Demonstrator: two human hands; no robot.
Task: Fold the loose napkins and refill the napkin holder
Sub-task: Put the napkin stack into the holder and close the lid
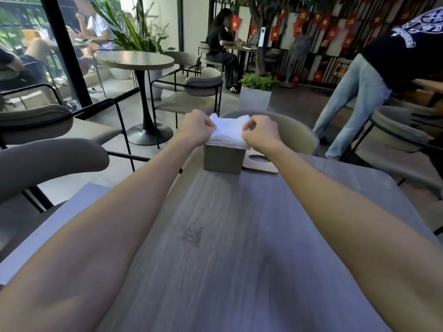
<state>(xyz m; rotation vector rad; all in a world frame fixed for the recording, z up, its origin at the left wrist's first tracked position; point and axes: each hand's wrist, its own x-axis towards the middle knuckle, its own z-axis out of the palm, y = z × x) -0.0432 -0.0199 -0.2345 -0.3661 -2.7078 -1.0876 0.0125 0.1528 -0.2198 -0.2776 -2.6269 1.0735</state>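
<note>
I am pinching the napkins [230, 131], likely light and limp, at opposite side edges with my left hand [195, 127] and right hand [261, 133], seating them atop the napkin holder [224, 160] on the surface [215, 236].

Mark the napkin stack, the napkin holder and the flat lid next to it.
napkin stack [229, 133]: head view, middle of the top white sheet.
napkin holder [224, 160]: head view, near front wall of the box.
flat lid [263, 168]: head view, near edge, below its oval cutout.
</note>
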